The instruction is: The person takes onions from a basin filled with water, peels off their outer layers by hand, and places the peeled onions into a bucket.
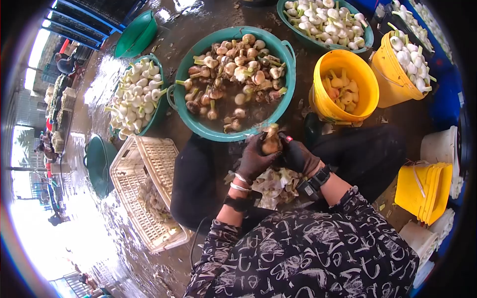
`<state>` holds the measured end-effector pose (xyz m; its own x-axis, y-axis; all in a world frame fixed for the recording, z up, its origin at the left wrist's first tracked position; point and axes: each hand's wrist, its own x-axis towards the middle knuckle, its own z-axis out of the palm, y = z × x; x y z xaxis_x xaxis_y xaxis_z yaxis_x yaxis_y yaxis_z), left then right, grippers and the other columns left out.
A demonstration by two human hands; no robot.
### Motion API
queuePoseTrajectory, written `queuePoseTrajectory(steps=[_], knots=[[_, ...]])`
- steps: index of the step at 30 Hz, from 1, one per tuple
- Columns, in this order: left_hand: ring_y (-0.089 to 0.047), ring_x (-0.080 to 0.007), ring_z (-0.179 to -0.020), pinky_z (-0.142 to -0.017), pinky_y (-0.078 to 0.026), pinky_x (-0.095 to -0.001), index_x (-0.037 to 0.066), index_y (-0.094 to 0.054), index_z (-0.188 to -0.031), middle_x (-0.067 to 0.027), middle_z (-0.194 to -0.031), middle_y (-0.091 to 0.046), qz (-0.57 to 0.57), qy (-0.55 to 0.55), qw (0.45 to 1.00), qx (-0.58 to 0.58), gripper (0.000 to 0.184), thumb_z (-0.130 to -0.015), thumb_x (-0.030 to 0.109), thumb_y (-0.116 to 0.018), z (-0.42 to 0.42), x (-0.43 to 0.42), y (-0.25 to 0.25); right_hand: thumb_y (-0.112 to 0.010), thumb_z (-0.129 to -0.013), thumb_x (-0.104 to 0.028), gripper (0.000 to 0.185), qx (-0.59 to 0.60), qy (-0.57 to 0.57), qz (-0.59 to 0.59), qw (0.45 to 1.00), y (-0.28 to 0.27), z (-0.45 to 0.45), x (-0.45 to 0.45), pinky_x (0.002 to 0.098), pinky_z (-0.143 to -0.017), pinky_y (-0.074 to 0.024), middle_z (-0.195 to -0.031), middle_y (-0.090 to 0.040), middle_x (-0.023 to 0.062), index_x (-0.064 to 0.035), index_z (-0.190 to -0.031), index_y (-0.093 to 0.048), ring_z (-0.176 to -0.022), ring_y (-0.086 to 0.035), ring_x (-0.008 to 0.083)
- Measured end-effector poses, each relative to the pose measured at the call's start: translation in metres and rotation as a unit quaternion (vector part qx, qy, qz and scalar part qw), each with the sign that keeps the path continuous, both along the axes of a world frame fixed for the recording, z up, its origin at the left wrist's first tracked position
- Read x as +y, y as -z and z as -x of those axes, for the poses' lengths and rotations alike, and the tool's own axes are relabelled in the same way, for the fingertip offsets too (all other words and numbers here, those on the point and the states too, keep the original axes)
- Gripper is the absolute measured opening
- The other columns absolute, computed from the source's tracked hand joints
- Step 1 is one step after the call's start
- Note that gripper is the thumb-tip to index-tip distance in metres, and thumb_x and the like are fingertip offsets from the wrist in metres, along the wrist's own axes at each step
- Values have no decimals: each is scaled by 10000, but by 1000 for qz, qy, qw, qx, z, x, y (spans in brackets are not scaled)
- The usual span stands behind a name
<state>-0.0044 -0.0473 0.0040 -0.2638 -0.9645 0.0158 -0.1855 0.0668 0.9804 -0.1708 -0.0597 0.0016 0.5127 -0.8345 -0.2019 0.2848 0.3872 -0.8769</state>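
My left hand (257, 160), in a dark glove, is closed round a brownish garlic bulb (272, 140) with its stem end up. Against the bulb's other side presses my right hand (299, 156), gloved too, its fingers curled. A small red patch shows at the right thumb; I cannot tell what it is. Just beyond both hands stands a green tub (181, 111) of muddy water with many unpeeled garlic bulbs (241, 64). Below the hands, between my legs, lies a heap of peeled garlic skins (276, 186).
A yellow bucket (367, 82) with a few bulbs stands right of the tub, beside another yellow bucket (390, 87) of white garlic. Green basins of white garlic (139, 97) sit at left and top right. A white plastic crate (129, 184) leans by my left leg. The floor (99, 223) is wet.
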Motion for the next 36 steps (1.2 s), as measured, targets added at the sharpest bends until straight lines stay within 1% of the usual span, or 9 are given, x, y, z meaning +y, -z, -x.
queuePoseTrajectory(steps=[4, 5, 8, 15, 21, 27, 29, 34, 36], knots=[[-538, -167, -1053, -919, -443, -309, -44, -450, -1250, -103, -1169, -563, -58, -73, 995, -48, 687, -695, 170, -795, -3, 21, -16, -442, -903, -534, 522, 373, 15, 88, 924, -3, 8, 3, 310, -581, -477, -694, -633, 40, -69, -793, -652, -627, -608, 142], [-542, -169, -1063, -919, -444, -309, -50, -458, -1240, -119, -1179, -562, -57, -75, 991, -96, 702, -681, 199, -802, -3, 25, -24, -529, -854, -541, 534, 319, 73, 52, 944, -5, 6, 5, 342, -547, -455, -563, -592, 61, -55, -656, -627, -567, -605, 176], [-577, -233, -1057, -900, -457, -325, -32, -517, -1181, -172, -1155, -576, -11, -79, 973, -215, 718, -622, 299, -821, -1, 35, -28, -607, -856, -381, 405, 447, 89, 232, 860, -24, -1, 13, 337, -542, -432, -564, -544, 71, 19, -792, -621, -581, -556, 135], [-611, -315, -885, -783, -499, -369, 31, -605, -1060, -156, -984, -614, 71, -98, 954, -274, 604, -577, 326, -815, 0, 47, -29, -585, -853, -256, 255, 311, 75, 217, 922, -13, -1, 22, 352, -547, -462, -734, -655, 119, -20, -922, -653, -656, -622, 188], [-631, -273, -782, -725, -509, -334, 14, -622, -1006, -117, -882, -637, -71, -94, 991, -63, 555, -608, 347, -819, -5, 53, -22, -604, -874, -301, 291, 20, 53, -175, 983, -13, 9, 23, 251, -526, -428, -720, -617, 16, -14, -853, -654, -611, -548, 74], [-634, -209, -845, -741, -499, -314, 20, -608, -1050, -123, -949, -650, 94, -67, 950, -289, 606, -611, 378, -821, 3, 50, -28, -605, -872, -269, 284, 378, 1, 145, 914, -9, 8, 25, 264, -520, -414, -661, -598, 25, -15, -750, -644, -580, -518, 85], [-637, -192, -826, -728, -500, -299, 20, -607, -1062, -121, -954, -658, 96, -62, 947, -300, 618, -608, 377, -826, -3, 48, -25, -585, -882, -278, 293, 349, 8, 157, 924, 4, 9, 25, 276, -523, -401, -669, -591, 7, -9, -784, -647, -598, -495, 72], [-601, -123, -871, -771, -498, -274, -33, -613, -1040, -78, -959, -649, -190, -31, 981, 25, 483, -673, 212, -810, -20, 48, -16, -550, -897, -294, 296, 204, -16, -13, 979, 0, 13, 25, 272, -563, -419, -716, -591, -5, -16, -887, -651, -642, -510, 76], [-590, -121, -906, -810, -490, -271, -38, -584, -1094, -72, -998, -633, -194, -48, 979, 36, 478, -702, 148, -787, -10, 52, -12, -502, -906, -400, 361, 52, -50, -142, 987, -2, 19, 24, 279, -620, -501, -963, -611, 12, -99, -1092, -576, -726, -564, 128]])
